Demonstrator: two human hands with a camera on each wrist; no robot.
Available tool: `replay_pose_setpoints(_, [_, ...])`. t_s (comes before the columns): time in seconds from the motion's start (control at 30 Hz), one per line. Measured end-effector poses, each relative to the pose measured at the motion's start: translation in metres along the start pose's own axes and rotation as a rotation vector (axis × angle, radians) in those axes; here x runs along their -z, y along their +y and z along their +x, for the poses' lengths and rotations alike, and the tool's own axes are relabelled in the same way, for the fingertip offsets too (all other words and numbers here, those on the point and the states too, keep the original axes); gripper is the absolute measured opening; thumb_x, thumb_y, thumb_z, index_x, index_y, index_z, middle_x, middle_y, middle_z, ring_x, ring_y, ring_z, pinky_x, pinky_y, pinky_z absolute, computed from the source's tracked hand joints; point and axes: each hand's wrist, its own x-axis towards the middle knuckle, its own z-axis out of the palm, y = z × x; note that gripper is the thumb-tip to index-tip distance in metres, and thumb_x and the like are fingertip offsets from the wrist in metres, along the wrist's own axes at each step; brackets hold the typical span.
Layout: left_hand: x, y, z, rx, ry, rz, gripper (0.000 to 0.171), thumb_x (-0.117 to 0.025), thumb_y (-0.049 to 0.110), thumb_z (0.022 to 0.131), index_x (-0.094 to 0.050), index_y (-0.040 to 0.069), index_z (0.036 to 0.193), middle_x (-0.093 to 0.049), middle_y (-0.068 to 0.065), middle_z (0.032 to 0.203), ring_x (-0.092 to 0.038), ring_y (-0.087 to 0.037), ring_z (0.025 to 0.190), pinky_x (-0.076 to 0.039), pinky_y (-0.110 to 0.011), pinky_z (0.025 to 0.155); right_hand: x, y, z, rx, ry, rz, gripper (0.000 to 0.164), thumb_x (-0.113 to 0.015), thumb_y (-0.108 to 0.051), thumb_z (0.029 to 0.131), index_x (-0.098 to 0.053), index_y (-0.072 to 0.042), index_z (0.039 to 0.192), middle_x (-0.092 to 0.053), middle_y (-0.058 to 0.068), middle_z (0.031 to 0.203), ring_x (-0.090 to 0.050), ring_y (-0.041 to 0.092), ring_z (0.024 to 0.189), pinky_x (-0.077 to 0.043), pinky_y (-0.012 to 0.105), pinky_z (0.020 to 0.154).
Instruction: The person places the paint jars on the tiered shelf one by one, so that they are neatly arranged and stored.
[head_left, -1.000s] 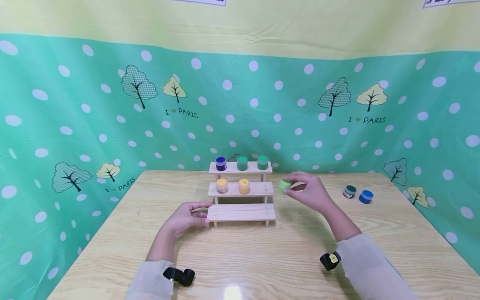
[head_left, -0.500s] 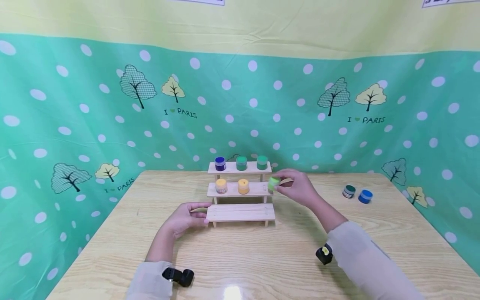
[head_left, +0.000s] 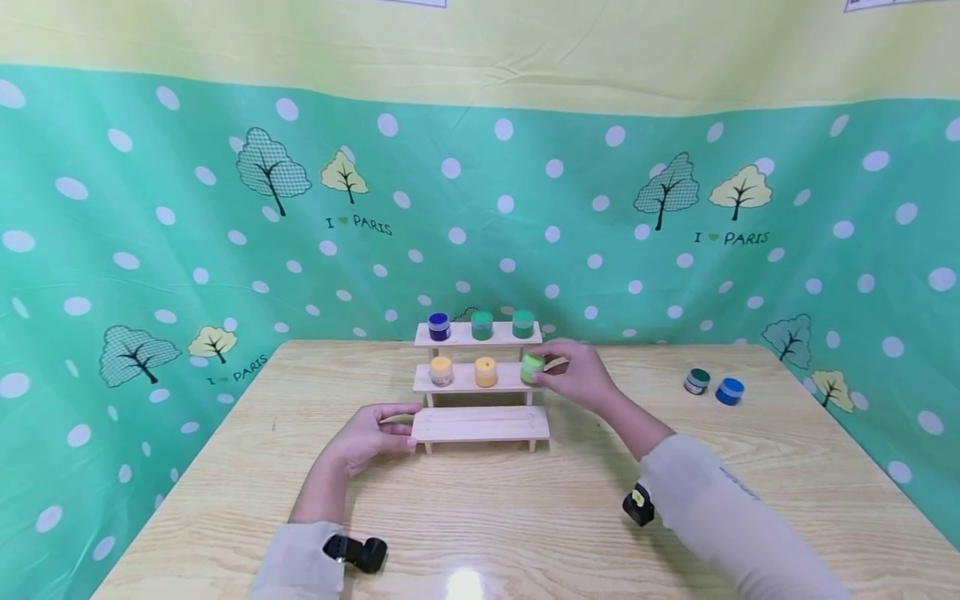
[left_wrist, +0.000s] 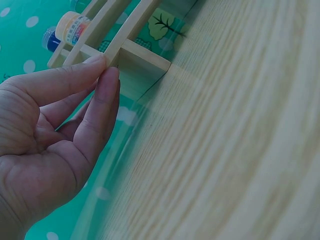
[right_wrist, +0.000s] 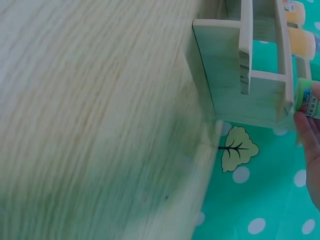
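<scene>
A three-step wooden rack (head_left: 480, 425) stands on the table. My left hand (head_left: 375, 437) pinches the left end of its lowest step between thumb and fingers, as the left wrist view shows (left_wrist: 65, 115) up close. At the right end of the middle step, my right hand (head_left: 581, 375) grips a light green paint jar (head_left: 531, 367), its base on or just at the board. Two orange paint jars, one at the left end (head_left: 441, 372) and one in the middle (head_left: 486, 372), share that step. The top step bears a dark blue jar (head_left: 438, 327) and two green jars (head_left: 482, 326).
A dark green jar (head_left: 697, 381) and a blue jar (head_left: 730, 391) stand on the table (head_left: 465, 517) at the right. Behind the table hangs a dotted green and yellow cloth (head_left: 555, 217).
My right hand has carried the light green jar leftward from beside the rack to the right end of the middle step. The left hand has kept its place on the lowest step.
</scene>
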Motion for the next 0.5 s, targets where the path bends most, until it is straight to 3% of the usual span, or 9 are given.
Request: replay_pose_setpoints(0.5, [0.0002,-0.0007,0.0000,-0.005,0.005,0.011,0.062,-0.074,-0.010,0.076,-0.054,-0.005,0.134,-0.064,-0.017,0.114,-0.063,-0.019,0.093,-0.057,-0.030,0.078,-0.0100,0.0026,0.0045,-0.030,0.028,-0.024,0.033,-0.081,0.002,0.076,-0.071,0.000,0.107,-0.066,0.011,0.106,-0.065,0.024,0.090,-0.058,0.023,0.073])
